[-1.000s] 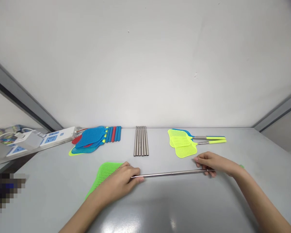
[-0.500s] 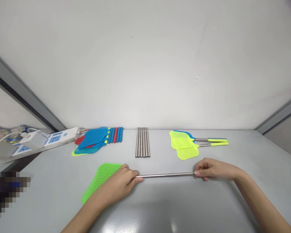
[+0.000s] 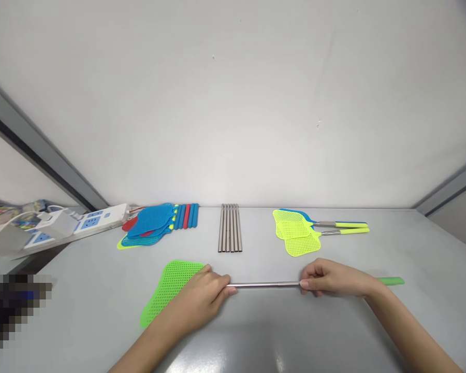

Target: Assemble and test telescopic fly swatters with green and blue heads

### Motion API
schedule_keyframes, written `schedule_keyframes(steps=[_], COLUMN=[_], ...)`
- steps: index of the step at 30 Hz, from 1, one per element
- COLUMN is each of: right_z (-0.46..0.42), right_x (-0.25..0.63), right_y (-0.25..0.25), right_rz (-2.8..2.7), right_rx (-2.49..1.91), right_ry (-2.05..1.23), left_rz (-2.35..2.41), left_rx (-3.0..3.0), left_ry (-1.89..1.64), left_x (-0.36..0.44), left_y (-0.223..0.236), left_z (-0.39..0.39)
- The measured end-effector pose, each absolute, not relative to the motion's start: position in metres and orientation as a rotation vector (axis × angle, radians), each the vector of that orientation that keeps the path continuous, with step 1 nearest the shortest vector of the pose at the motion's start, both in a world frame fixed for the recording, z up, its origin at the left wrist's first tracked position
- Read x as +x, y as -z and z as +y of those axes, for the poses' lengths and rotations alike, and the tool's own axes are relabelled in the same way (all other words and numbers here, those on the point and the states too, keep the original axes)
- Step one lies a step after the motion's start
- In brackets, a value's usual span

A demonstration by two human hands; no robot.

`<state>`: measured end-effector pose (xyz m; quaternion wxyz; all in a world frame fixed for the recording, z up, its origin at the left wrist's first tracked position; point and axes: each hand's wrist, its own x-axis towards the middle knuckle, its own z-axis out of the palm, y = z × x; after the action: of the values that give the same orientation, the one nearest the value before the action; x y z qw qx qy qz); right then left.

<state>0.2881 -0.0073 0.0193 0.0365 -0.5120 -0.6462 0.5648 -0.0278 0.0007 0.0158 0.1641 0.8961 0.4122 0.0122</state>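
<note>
The green swatter (image 3: 173, 285) lies crosswise between the two hands, its perforated head just left of the left fingers and partly hidden behind that hand. Its metal rod (image 3: 266, 284) runs nearly level from the left thumb to the right fingertips, with a bare stretch showing between them. The green handle (image 3: 391, 281) comes out past the right wrist, on the far side from the right fingertips. Whether the swatter touches the table below the fingers, I cannot tell.

The left hand (image 3: 205, 294) is closed around the rod near the head, thumb in front and fingers folded over. The right hand (image 3: 328, 278) has its thumb and curled fingers pinched together on the rod, with no visible gap at the tips.

Beyond the gap between the two sets of fingers, nearer the left ones, stands a side-by-side row of metal tubes (image 3: 230, 228) lying on the gray table (image 3: 256, 331). Just beyond the right fingers are overlapping yellow swatters (image 3: 303, 246) with a blue swatter (image 3: 303, 214) partly beneath, their handles pointing right. Beyond and left of the left fingers is a pile of blue swatter heads (image 3: 151, 218), a red one and a yellow one peeking out, with blue and red grips (image 3: 186, 216) lined up beside it. Farther left from those fingers sits a white power strip (image 3: 115, 215) with a white adapter (image 3: 59, 225). Farthest beyond all the fingers rises the pale wall (image 3: 233, 114)
</note>
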Motion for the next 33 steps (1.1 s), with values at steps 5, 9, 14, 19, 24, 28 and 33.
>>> schedule_keyframes(steps=[5,9,14,19,24,28,33], right_z=[-0.008,-0.007,-0.007,-0.007,-0.005,-0.004,-0.004], right_x=[0.282,0.284,0.29,0.297,0.305,0.31,0.312], right_y=[-0.019,-0.02,-0.023,-0.024,-0.023,-0.021,-0.019], right_rz=[-2.024,-2.042,-1.929,-1.745,-1.722,-1.723,-1.7], right_rx=[-1.537,-1.525,-1.571,-1.705,-1.712,-1.701,-1.678], right_ry=[-1.688,-1.69,-1.822,-1.925,-1.966,-1.962,-1.984], left_rz=[1.161,1.155,1.119,1.116,1.106,1.135,1.153], left_rx=[2.575,2.547,2.493,2.467,2.455,2.433,2.426], left_ry=[-0.023,-0.056,-0.08,-0.072,-0.069,-0.026,-0.018], left_x=[-0.025,-0.024,-0.025,-0.026,-0.027,-0.027,-0.028], left_y=[-0.015,-0.019,-0.021,-0.022,-0.023,-0.024,-0.024], left_z=[-0.001,0.0,0.001,0.003,0.003,0.004,0.005])
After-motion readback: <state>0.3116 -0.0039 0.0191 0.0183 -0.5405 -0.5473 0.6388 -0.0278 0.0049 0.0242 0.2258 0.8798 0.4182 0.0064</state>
